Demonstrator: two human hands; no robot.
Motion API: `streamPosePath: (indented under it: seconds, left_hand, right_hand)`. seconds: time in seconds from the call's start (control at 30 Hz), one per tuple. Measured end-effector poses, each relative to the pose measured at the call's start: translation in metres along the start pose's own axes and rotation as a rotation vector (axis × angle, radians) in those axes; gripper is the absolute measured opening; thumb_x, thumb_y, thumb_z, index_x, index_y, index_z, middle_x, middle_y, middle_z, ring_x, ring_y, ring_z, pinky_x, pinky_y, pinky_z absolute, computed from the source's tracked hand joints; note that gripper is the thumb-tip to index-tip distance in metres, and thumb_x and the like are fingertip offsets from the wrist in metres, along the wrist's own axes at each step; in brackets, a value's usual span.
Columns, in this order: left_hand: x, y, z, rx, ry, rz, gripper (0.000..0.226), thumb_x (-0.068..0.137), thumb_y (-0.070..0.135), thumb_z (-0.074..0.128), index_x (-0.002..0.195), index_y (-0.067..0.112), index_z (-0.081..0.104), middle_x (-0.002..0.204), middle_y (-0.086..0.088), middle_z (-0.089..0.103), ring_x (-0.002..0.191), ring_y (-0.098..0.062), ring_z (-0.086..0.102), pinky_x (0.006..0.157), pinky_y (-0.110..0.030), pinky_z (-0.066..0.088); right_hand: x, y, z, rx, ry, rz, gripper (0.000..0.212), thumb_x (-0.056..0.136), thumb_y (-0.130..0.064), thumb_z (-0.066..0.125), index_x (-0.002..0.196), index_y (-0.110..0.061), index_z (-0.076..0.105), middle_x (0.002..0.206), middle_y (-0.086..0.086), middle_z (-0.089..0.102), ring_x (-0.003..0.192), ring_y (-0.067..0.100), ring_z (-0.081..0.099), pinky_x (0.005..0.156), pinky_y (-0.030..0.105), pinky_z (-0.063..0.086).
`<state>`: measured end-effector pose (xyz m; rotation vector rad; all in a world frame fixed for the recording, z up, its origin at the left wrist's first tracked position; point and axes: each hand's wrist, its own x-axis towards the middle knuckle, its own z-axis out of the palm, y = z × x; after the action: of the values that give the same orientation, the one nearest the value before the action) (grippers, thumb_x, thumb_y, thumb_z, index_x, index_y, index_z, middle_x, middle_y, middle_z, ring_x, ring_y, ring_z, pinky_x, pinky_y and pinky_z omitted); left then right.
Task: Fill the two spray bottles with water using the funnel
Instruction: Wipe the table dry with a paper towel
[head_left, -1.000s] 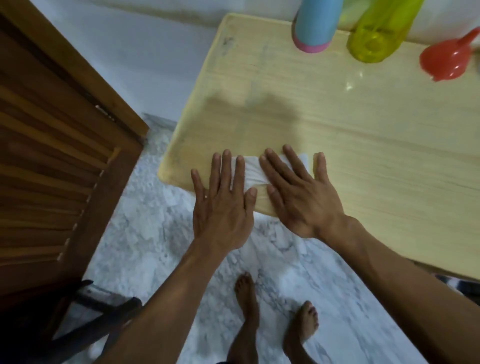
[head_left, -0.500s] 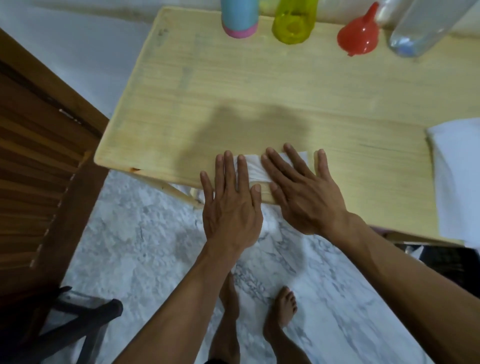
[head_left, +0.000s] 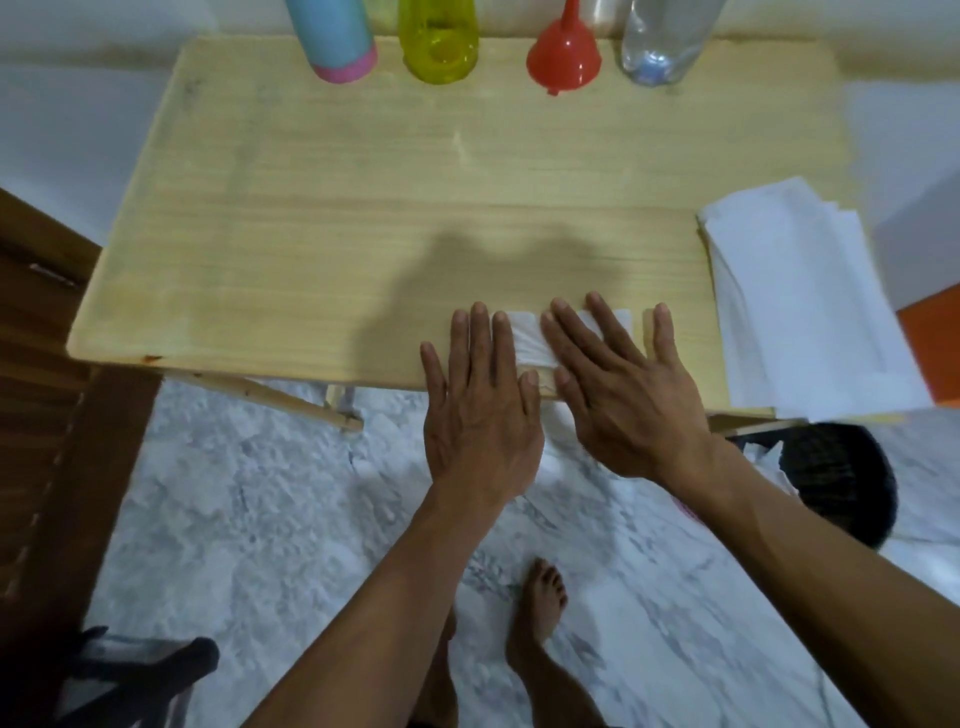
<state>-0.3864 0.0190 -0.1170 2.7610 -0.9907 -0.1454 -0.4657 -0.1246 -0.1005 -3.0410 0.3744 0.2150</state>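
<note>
Table (head_left: 311, 234) — pale wood, marble floor (head_left: 260, 519), hands flat

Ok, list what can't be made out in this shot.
- Head view, blue bottle, yellow-green bottle and clear bottle: tops cut by the upper frame edge, so caps or spray heads unseen.
- Small white folded tissue: mostly covered by the left hand and right hand.
- Dark bin: contents unclear, partly behind the right forearm.
</note>
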Motion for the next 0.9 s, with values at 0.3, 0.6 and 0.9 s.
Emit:
streamPosePath:
  seconds: [0.3,0.6,0.9]
  left_hand:
    - [-0.002,0.019,0.008,0.024,0.036,0.118,0.064,0.105,0.041,0.010,0.160,0.010,0.017,0.169,-0.008,0.012,0.157,-0.025,0.003,0.125,-0.053,-0.002]
    - [0.001,-0.004,0.014,0.018,0.205,0.329,0.059,0.109,0.046,0.023,0.151,0.009,0.044,0.158,-0.009,0.042,0.151,-0.028,0.029,0.123,-0.057,0.017]
    - [0.005,-0.017,0.020,-0.076,0.394,0.497,0.042,0.107,0.035,0.047,0.132,0.007,0.066,0.138,-0.011,0.063,0.139,-0.032,0.050,0.117,-0.059,0.032]
  right_hand:
    - [-0.028,0.017,0.009,0.009,0.103,0.072,0.058,0.108,-0.045,0.017,0.162,-0.022,0.015,0.168,-0.008,0.014,0.157,0.021,0.007,0.121,0.061,-0.001]
    - [-0.039,0.025,0.031,0.068,0.391,0.046,0.052,0.108,-0.045,0.033,0.149,-0.018,0.050,0.153,-0.001,0.050,0.150,0.028,0.034,0.117,0.068,0.020]
    - [-0.047,0.026,0.044,0.233,0.660,-0.027,0.026,0.101,-0.027,0.060,0.119,-0.017,0.075,0.127,0.004,0.071,0.132,0.035,0.057,0.107,0.069,0.037]
